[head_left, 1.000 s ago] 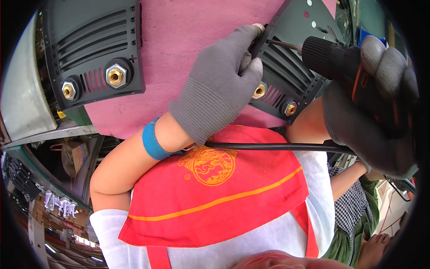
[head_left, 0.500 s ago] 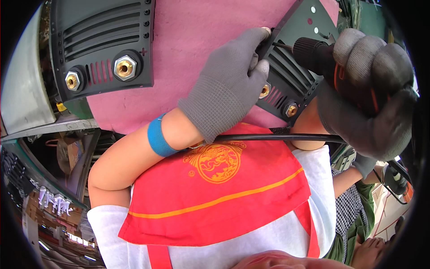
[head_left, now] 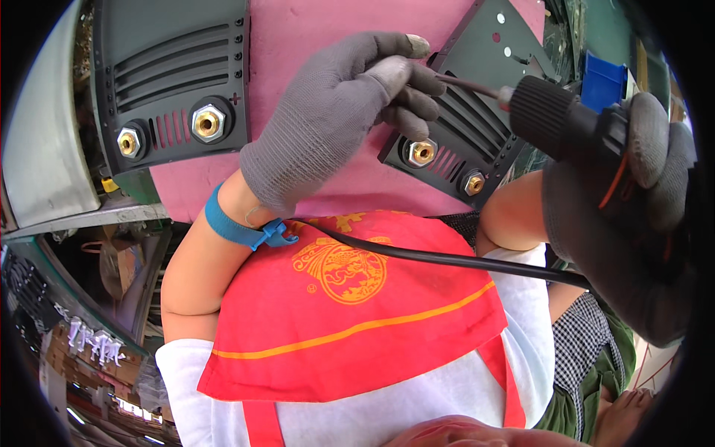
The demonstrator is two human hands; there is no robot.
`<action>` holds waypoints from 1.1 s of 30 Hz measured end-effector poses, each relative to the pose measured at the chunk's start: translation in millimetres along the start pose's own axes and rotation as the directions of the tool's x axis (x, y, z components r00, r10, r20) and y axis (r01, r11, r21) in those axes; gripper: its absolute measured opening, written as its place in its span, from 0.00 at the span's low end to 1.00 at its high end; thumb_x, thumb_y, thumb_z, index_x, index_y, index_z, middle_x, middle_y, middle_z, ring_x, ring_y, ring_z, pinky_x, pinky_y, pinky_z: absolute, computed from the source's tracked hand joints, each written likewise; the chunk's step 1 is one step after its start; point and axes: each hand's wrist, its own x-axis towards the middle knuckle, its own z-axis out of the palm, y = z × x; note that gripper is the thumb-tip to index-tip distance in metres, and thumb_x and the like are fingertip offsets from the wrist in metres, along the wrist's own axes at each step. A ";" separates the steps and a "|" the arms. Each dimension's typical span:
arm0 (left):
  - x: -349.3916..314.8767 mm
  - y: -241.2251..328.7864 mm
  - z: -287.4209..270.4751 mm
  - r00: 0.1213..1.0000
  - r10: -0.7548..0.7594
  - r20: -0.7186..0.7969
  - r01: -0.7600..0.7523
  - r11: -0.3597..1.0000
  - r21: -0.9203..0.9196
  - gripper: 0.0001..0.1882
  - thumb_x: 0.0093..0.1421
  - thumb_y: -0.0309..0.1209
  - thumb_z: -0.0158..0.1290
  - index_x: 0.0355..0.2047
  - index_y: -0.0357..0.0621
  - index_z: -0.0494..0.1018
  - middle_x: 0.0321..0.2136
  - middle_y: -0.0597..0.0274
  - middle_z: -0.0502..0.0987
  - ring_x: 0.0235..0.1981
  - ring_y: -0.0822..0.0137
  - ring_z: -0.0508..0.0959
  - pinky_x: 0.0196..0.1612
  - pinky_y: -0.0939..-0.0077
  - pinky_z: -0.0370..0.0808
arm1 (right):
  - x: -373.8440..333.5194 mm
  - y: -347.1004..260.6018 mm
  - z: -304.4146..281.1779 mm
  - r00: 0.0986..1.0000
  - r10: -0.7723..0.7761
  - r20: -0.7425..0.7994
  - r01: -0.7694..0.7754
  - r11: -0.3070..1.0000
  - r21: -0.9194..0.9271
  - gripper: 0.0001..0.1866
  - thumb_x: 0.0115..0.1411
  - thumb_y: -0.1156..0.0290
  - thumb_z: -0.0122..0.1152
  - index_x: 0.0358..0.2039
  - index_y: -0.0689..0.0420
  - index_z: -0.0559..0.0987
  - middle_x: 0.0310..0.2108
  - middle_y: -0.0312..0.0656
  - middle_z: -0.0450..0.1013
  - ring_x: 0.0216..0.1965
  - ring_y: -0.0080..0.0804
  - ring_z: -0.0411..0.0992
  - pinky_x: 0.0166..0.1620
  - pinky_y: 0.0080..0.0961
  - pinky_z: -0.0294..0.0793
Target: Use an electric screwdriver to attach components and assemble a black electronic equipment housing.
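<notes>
My right hand (head_left: 599, 246), in a dark grey glove, grips a black electric screwdriver (head_left: 547, 115) with orange trim. Its long thin bit (head_left: 469, 84) points left, the tip at the gloved fingers of my left hand (head_left: 328, 119). Those fingers are curled with the thumb against them; whatever small thing they may pinch is hidden. Beneath the bit a dark grey slotted metal panel (head_left: 488, 59) lies tilted, carrying two brass fittings with hex nuts (head_left: 421, 153). My left hand is over the panel's left edge.
A similar dark panel (head_left: 167, 45) with two brass fittings lies at the left on the pink work surface (head_left: 298, 30). A black cable (head_left: 447, 257) crosses my red apron (head_left: 357, 335). A blue bin (head_left: 602, 82) stands at the far right.
My left hand has moved left, off the panel's edge, its fingers now curled. The screwdriver has drawn back slightly right and down, showing more of its bit. The tilted panel has shifted left.
</notes>
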 end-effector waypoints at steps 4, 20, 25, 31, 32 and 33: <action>3.6 3.0 -3.7 0.998 -0.042 -0.053 0.048 0.992 0.118 0.22 0.70 0.41 0.43 0.51 0.33 0.68 0.36 0.63 0.73 0.31 0.78 0.72 0.31 0.83 0.70 | 2.7 9.7 14.9 0.998 -0.059 -0.025 0.053 0.979 -0.199 0.16 0.50 0.70 0.58 0.38 0.65 0.76 0.30 0.35 0.72 0.34 0.21 0.69 0.40 0.34 0.69; 2.1 -2.7 5.5 0.988 -0.153 0.016 0.154 0.978 -0.141 0.27 0.69 0.54 0.40 0.44 0.41 0.73 0.21 0.77 0.60 0.19 0.83 0.56 0.21 0.87 0.53 | -2.7 20.6 16.9 0.964 -0.265 0.000 0.153 0.559 -0.815 0.16 0.48 0.78 0.58 0.40 0.67 0.75 0.31 0.37 0.71 0.36 0.23 0.71 0.40 0.34 0.72; 1.5 7.9 6.9 0.992 -0.084 -0.090 0.092 0.992 0.085 0.24 0.67 0.47 0.48 0.50 0.38 0.74 0.23 0.73 0.70 0.21 0.83 0.64 0.22 0.86 0.62 | -10.6 25.5 10.0 0.953 -0.304 0.014 0.123 0.344 -0.931 0.16 0.48 0.80 0.57 0.40 0.67 0.75 0.31 0.38 0.71 0.36 0.24 0.72 0.40 0.34 0.73; 12.6 -17.4 8.2 0.970 0.229 -0.076 -0.097 0.658 0.747 0.27 0.59 0.29 0.55 0.59 0.39 0.66 0.20 0.73 0.61 0.21 0.77 0.62 0.26 0.80 0.63 | -20.0 36.5 -5.2 0.941 -0.335 0.040 0.064 0.061 -0.996 0.17 0.47 0.83 0.57 0.41 0.68 0.74 0.31 0.39 0.71 0.37 0.25 0.72 0.40 0.35 0.74; 13.6 -21.5 9.6 0.963 0.267 -0.028 -0.138 0.581 0.802 0.29 0.56 0.24 0.55 0.59 0.39 0.66 0.19 0.71 0.61 0.21 0.76 0.63 0.26 0.78 0.65 | -26.3 28.4 -14.1 0.940 -0.337 0.046 0.054 0.013 -0.998 0.17 0.47 0.83 0.57 0.41 0.68 0.74 0.31 0.39 0.71 0.37 0.25 0.72 0.40 0.35 0.75; 15.6 -26.0 11.1 0.966 0.258 -0.024 -0.136 0.583 0.801 0.29 0.56 0.24 0.55 0.59 0.39 0.66 0.19 0.71 0.61 0.21 0.76 0.63 0.26 0.78 0.65 | -29.4 27.9 -16.3 0.940 -0.337 0.051 0.040 -0.038 -0.998 0.17 0.47 0.84 0.57 0.41 0.68 0.74 0.31 0.39 0.71 0.37 0.25 0.73 0.40 0.35 0.75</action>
